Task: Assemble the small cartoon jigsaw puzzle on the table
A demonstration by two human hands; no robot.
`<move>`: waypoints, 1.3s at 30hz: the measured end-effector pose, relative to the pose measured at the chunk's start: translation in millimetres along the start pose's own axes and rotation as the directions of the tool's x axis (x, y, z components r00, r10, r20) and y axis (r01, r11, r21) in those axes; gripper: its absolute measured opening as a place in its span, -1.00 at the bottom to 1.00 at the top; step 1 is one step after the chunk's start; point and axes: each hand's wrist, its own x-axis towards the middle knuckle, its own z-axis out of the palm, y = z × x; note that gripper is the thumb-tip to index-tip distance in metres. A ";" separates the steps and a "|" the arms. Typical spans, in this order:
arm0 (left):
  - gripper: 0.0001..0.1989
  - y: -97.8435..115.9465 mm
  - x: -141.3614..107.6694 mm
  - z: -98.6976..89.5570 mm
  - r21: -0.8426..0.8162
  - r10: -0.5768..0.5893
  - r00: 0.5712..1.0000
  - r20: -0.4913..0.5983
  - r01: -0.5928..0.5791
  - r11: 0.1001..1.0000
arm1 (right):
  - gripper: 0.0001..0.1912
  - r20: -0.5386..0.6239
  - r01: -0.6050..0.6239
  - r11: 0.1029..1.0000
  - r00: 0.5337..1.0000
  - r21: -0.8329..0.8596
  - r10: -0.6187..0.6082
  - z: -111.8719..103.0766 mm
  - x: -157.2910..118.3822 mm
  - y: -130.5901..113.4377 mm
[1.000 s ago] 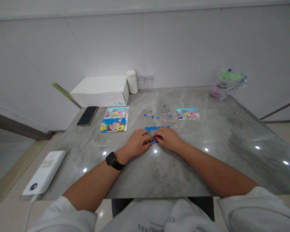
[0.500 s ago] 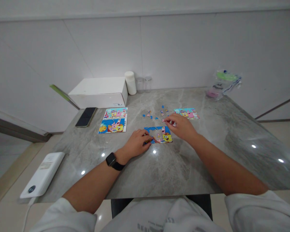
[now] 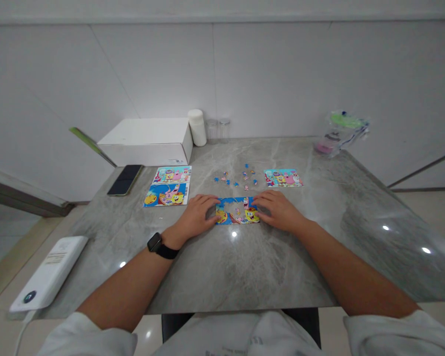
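Left of the partly assembled blue-and-yellow cartoon jigsaw puzzle (image 3: 250, 215) lie a white plastic power bank (image 3: 48, 273), nearest the front edge, and a dark rectangular phone (image 3: 125, 180). A white cardboard box (image 3: 146, 141) sits beyond it to the left, and a glossy two-picture cartoon sheet (image 3: 167, 186) lies nearer on that side. The left hand (image 3: 198, 215) is at the puzzle's left edge, fingers open and slightly bent, seemingly touching it. The puzzle lies flat on the grey marbled table (image 3: 233, 272), its middle partly unfilled; small loose jigsaw pieces (image 3: 236, 184) scatter beyond it. The right hand (image 3: 280, 210) has its fingers open at the puzzle's right edge. Beyond that hand lies a rectangular pink-and-turquoise cartoon picture (image 3: 284, 178).
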 end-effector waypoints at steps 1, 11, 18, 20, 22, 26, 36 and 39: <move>-0.59 -0.4 0.2 0.4 -0.001 -0.004 1.000 0.005 0.004 1.000 | -0.67 0.014 -0.004 1.000 1.000 -0.003 0.004 1.5 -0.1 -0.4; -0.59 2.2 0.2 3.5 -0.012 -0.036 0.999 0.004 0.036 0.999 | -0.66 0.039 -0.011 1.000 0.999 0.015 0.011 11.2 1.1 -0.6; -0.62 2.1 1.4 7.9 -0.060 -0.047 0.998 -0.038 0.044 0.997 | -0.66 -0.003 0.008 0.998 1.000 0.060 -0.008 11.7 2.9 -4.1; -0.66 1.0 2.1 8.6 -0.088 -0.045 0.997 -0.067 0.039 0.995 | -0.68 -0.036 0.000 0.998 0.999 0.067 0.003 11.7 3.4 -4.4; -0.72 -0.7 2.9 8.3 -0.118 -0.057 0.992 -0.112 0.044 0.992 | -0.72 -0.088 -0.026 0.997 0.996 0.069 0.032 11.7 3.9 -3.8; -0.79 -5.2 3.3 6.5 -0.183 -0.125 0.967 -0.222 0.085 0.980 | -0.77 -0.186 -0.065 0.995 0.979 0.081 0.079 12.0 3.6 2.4; -0.83 -9.2 2.6 6.7 -0.272 -0.216 0.933 -0.287 0.136 0.952 | -0.79 -0.400 -0.254 0.959 0.872 0.123 0.282 15.2 -2.0 37.6; -0.82 -7.6 2.8 5.9 -0.281 -0.231 0.933 -0.276 0.151 0.948 | -0.80 -0.378 -0.269 0.954 0.876 0.133 0.299 18.0 -0.5 37.7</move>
